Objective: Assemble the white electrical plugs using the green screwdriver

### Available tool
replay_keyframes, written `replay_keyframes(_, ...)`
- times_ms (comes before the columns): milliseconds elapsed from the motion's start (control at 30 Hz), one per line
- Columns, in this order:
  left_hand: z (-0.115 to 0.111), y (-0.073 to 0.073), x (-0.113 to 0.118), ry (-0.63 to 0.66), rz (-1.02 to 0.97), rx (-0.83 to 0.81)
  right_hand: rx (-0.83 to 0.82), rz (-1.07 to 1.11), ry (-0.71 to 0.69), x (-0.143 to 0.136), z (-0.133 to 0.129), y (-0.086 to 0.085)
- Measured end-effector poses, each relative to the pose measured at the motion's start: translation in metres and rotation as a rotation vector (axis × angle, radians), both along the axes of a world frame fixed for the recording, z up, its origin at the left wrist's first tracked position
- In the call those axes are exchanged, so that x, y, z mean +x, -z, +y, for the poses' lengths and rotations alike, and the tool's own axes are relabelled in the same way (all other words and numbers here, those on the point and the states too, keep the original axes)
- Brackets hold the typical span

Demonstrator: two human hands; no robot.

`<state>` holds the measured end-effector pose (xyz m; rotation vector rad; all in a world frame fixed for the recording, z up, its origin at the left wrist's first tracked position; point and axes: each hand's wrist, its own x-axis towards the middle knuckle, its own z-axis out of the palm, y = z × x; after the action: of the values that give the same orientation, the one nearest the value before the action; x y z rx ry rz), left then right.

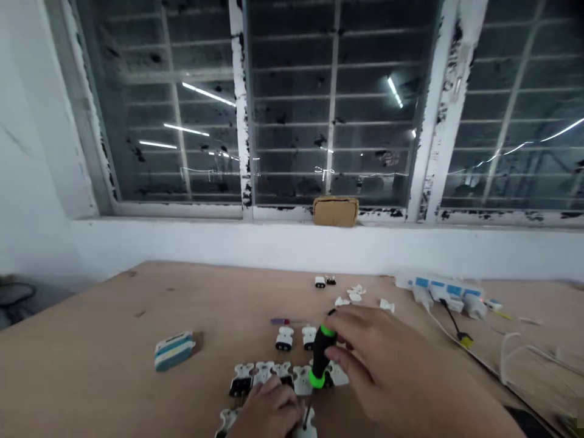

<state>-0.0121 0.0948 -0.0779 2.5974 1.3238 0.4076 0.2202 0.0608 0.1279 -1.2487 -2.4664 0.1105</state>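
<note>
My right hand (378,359) grips a black and green screwdriver (322,356), its shaft slanting down to a white part (306,428) at the bottom of the view. Beside that part, to the left, my left hand (270,409) has its fingers curled close together; whatever is under them is hidden. White and black plug-like pieces (241,378) form a row just beyond my hands. Two more such pieces (284,339) stand farther back, near a small purple screwdriver (280,321).
A blue and white box (174,351) lies on the wooden table (91,340) at left. Small white pieces (355,294) and a black-and-white piece (320,282) are farther back. A power strip (440,286) with cables is at right. Cardboard (335,211) rests on the windowsill.
</note>
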Motion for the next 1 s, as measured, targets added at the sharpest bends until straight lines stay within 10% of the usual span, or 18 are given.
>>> replay_keyframes(233, -0.032, -0.045, 0.012, -0.058, -0.135, -0.061, 0.200, -0.015, -0.053, 0.005, 0.008, 0.004)
replay_keyframes(1000, -0.025, -0.047, 0.009, -0.014, -0.089, -0.051, 0.227, -0.035, -0.137, 0.006, 0.005, 0.002)
